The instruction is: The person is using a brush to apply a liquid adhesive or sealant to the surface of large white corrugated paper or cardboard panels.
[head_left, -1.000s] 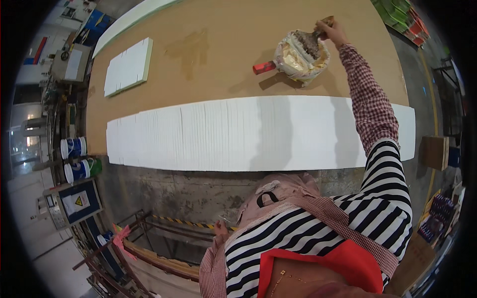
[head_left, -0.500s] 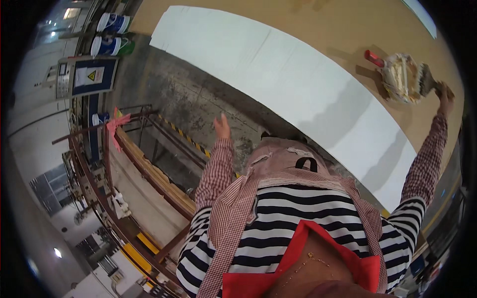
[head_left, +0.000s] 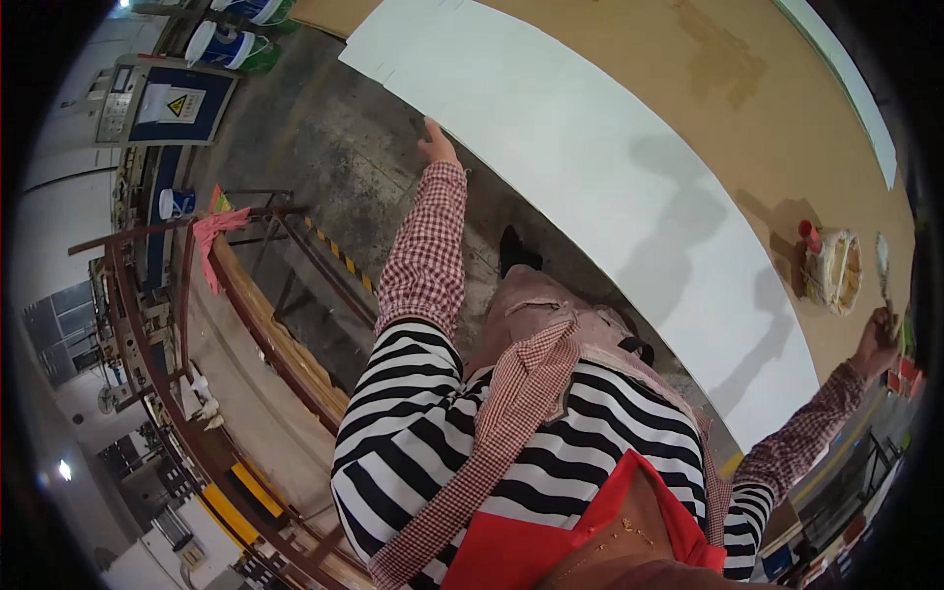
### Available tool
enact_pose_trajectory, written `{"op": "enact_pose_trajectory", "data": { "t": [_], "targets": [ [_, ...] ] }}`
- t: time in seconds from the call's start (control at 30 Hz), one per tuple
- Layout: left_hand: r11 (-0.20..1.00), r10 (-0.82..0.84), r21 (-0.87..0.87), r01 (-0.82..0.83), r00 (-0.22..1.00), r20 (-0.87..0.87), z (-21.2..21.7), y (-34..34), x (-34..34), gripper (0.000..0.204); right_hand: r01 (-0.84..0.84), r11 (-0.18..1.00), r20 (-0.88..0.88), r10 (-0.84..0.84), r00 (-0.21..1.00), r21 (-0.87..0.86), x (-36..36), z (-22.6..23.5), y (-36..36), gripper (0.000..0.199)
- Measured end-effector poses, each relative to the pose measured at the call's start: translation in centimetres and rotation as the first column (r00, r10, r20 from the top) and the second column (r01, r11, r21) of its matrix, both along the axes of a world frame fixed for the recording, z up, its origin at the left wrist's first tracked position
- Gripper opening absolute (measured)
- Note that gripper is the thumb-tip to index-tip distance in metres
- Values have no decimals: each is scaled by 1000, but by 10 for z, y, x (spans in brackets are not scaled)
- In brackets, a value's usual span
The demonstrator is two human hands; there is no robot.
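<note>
One glue-caked brush (head_left: 882, 264) in the closed right hand (head_left: 875, 339) (left hand (head_left: 436, 147) open, on white board (head_left: 610, 167)).

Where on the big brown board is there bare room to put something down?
The brown board is bare across its top, between the long white panel and the white strip, save a darker stain. It is crowded at the right edge, where the glue bucket sits near the right hand holding a brush. The left hand touches the white panel's near edge.
</note>
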State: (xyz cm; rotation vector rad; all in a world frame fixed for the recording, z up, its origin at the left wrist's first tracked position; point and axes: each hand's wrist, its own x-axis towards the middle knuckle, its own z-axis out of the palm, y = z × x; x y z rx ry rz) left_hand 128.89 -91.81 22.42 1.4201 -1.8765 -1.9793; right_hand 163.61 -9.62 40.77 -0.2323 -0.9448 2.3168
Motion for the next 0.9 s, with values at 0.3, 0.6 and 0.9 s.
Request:
{"op": "enact_pose_trajectory", "data": {
  "t": [0.3, 0.6, 0.9],
  "targets": [
    [955, -175, 270, 119, 966, 191, -16, 4, -48, 96, -407, 838, 517, 181, 837, 364, -235, -37, -433, 13],
    [953, -219, 223, 204, 975, 43, -23, 4, -50, 83, -503, 447, 432, 257, 864, 740, -380, -62, -613, 10],
    [982, -167, 93, 164, 986, 24, -19, 13, -50, 61, -513, 182, 525, -21, 851, 839, -314, -99, -547, 18]
  ]
}}
